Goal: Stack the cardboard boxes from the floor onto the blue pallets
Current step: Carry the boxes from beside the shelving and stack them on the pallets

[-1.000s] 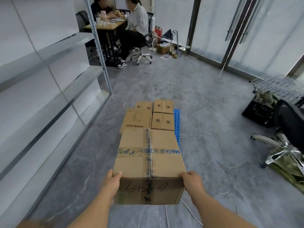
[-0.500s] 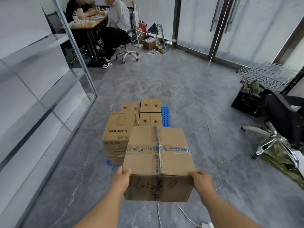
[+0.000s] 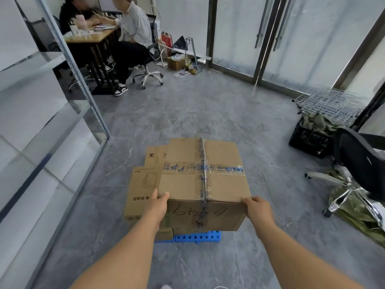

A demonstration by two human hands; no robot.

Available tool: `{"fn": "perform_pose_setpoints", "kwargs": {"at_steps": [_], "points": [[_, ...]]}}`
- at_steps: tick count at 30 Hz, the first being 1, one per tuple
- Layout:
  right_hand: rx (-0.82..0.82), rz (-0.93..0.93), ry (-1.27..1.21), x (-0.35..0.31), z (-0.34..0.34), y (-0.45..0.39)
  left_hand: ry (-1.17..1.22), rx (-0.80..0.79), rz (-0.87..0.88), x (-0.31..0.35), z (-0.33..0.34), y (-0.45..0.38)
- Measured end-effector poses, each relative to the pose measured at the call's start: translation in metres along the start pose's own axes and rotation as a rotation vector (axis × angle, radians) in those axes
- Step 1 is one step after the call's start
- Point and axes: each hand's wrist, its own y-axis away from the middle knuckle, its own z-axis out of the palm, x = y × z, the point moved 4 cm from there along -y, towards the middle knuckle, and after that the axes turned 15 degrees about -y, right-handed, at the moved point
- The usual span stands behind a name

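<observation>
**Taped box held over the pallet stack**

So the big taped cardboard box (image 3: 203, 180) is up in the air, held right over the blue pallet (image 3: 198, 237), whose near edge peeks out just below it. It has blue-printed tape crossing its top and black marker scribble on the near face. The left hand (image 3: 157, 207) grips the near left corner, thumb hooked on top, and the right hand (image 3: 257, 209) grips the near right corner the same way.

Just to the left, partly hidden behind the held box, sits a stack of smaller boxes (image 3: 141, 192) on the pallet. Further out: grey tile floor (image 3: 208, 113), metal shelving (image 3: 52, 113) along the left, a toppled office chair (image 3: 358, 170) on the right, and people at a desk (image 3: 91, 35) in the far corner.
</observation>
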Motion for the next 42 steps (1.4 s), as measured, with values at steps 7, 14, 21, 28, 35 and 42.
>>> {"fn": "perform_pose_setpoints", "kwargs": {"at_steps": [7, 14, 21, 28, 35, 42], "points": [[-0.022, -0.032, -0.074, -0.058, 0.109, -0.034, -0.015, 0.036, 0.069, 0.051, -0.079, -0.099], [-0.059, -0.088, -0.050, -0.115, 0.187, -0.092, -0.010, 0.084, 0.123, 0.101, -0.124, -0.188], [-0.131, -0.095, -0.006, -0.153, 0.264, -0.163, 0.019, 0.177, 0.082, 0.130, -0.149, -0.262], [-0.159, -0.081, 0.002, -0.154, 0.333, -0.219, -0.003, 0.176, 0.055, 0.128, -0.161, -0.350], [-0.122, -0.062, -0.015, -0.136, 0.397, -0.275, -0.007, 0.119, 0.049, 0.113, -0.166, -0.447], [-0.087, -0.048, 0.046, -0.076, 0.452, -0.344, -0.027, 0.063, 0.018, 0.060, -0.143, -0.539]]}}
